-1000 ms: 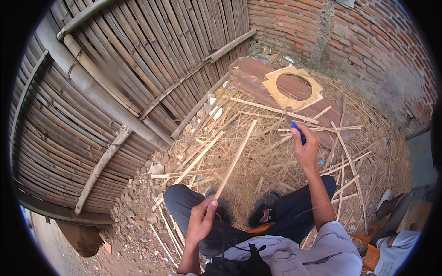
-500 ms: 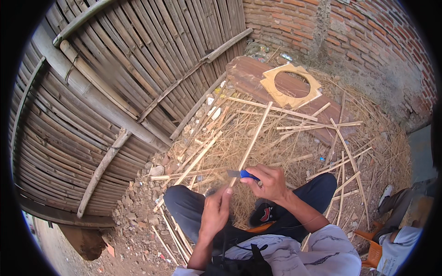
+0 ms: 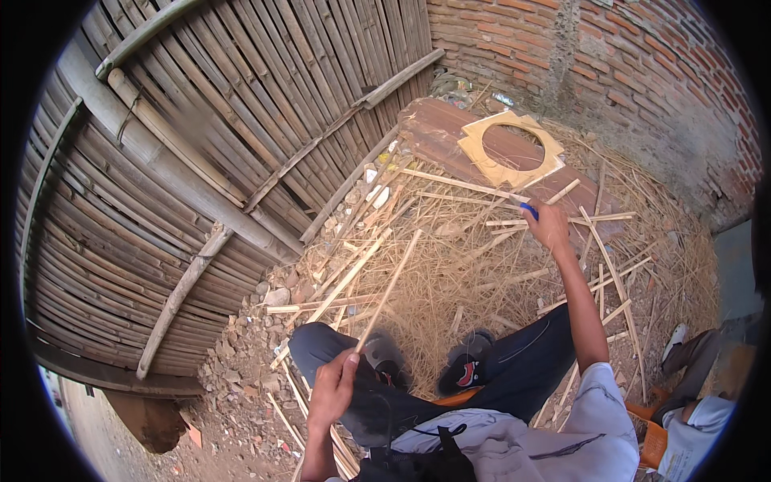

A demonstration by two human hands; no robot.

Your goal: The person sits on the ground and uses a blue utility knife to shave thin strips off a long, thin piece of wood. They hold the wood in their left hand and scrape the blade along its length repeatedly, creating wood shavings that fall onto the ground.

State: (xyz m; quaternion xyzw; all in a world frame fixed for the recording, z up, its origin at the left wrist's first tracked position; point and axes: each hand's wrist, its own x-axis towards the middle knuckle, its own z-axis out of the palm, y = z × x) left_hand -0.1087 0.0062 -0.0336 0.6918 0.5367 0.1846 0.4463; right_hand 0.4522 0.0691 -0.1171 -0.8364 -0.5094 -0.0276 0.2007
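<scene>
My left hand [image 3: 332,390] is closed round the lower end of a thin bamboo strip [image 3: 391,287], which slants up and to the right over the straw. Stretched far out, my right hand [image 3: 551,229] grips a knife with a blue handle [image 3: 528,210]. The knife's blade points left, near the end of a pale strip [image 3: 462,183] lying at the edge of a brown board [image 3: 438,128]. The blade is apart from the strip in my left hand.
A tan sheet with a round hole [image 3: 490,163] lies on the board. Bamboo strips [image 3: 614,281] are scattered over straw and rubble. A bamboo fence [image 3: 265,96] stands left, a brick wall [image 3: 642,80] behind. Another person's leg [image 3: 683,361] shows beside an orange chair [image 3: 652,442].
My right hand has swung the knife away from the strip, far out and to the right. My left hand has drawn back to the lower left, still holding its strip.
</scene>
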